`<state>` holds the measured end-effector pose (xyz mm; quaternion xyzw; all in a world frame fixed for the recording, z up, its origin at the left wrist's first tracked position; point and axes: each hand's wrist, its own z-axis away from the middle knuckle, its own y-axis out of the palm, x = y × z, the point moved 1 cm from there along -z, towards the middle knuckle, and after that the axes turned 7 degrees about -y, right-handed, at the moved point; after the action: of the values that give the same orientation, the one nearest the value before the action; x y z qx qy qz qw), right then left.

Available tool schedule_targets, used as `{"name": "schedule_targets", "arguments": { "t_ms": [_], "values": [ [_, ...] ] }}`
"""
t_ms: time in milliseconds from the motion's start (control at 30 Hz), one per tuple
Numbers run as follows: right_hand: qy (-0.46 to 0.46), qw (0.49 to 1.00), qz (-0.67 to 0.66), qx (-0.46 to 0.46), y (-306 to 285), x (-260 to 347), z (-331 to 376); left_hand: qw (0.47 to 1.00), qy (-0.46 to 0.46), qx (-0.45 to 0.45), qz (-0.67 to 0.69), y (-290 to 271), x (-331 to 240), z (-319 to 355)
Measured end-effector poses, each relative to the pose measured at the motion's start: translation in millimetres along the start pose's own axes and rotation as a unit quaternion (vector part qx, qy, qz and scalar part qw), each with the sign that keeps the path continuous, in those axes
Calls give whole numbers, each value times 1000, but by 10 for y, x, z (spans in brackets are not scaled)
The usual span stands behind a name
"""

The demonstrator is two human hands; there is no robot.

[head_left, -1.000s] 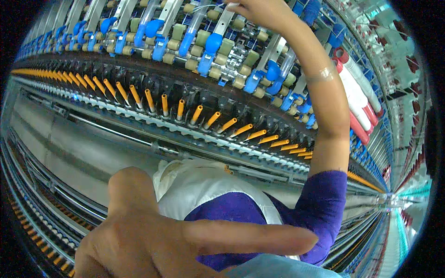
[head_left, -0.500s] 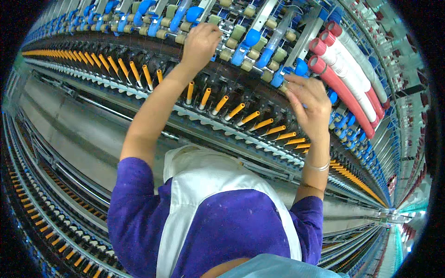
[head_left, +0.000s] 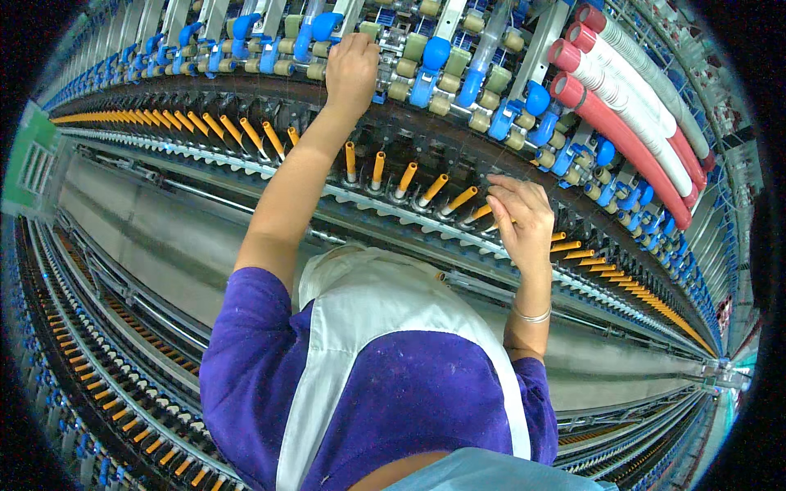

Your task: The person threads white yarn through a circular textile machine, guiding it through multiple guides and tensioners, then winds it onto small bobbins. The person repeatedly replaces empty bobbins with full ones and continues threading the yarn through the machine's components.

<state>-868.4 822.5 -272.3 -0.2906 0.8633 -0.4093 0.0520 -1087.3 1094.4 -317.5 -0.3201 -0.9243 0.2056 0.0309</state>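
Note:
My left hand (head_left: 352,75) reaches up to the roller section of a spinning frame, back of the hand showing. Its fingers are curled in beside pale rollers (head_left: 399,89) and a blue-capped arm (head_left: 327,27); what they hold, if anything, is hidden. Lower and to the right, my right hand (head_left: 524,219) is over the row of orange bobbin tubes (head_left: 433,189). Thumb and fingers are drawn together in a pinch close to one tube (head_left: 479,213). Anything between them is too small to make out.
Red-ended tubes (head_left: 566,86) with white windings lie across the machine at upper right. A pale rail (head_left: 385,204) runs below the orange tubes. Behind me, at lower left, stands another row of orange tubes (head_left: 106,403) on a machine. Grey floor (head_left: 139,209) lies between the machines.
My right hand has come down from the blue and pale rollers to the orange tubes, its fingers drawing closer together. My left hand stays at the rollers. The view has shifted slightly.

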Motion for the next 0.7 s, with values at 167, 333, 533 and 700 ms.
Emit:
{"name": "schedule_targets", "arguments": {
  "t_ms": [167,333,533,700],
  "values": [
    [19,1000,-12,-13,83,-9,19,999,16,36,-7,-73,-22,-28],
    [27,999,-39,-3,185,10,48,992,30,78,-98,-156,-70,-56],
    [63,996,-60,7,263,45,205,758,-263,538,258,-1319,230,1187],
    [55,997,-47,39,241,-18,61,629,-109,761,112,-1852,336,1908]
  ]
}}
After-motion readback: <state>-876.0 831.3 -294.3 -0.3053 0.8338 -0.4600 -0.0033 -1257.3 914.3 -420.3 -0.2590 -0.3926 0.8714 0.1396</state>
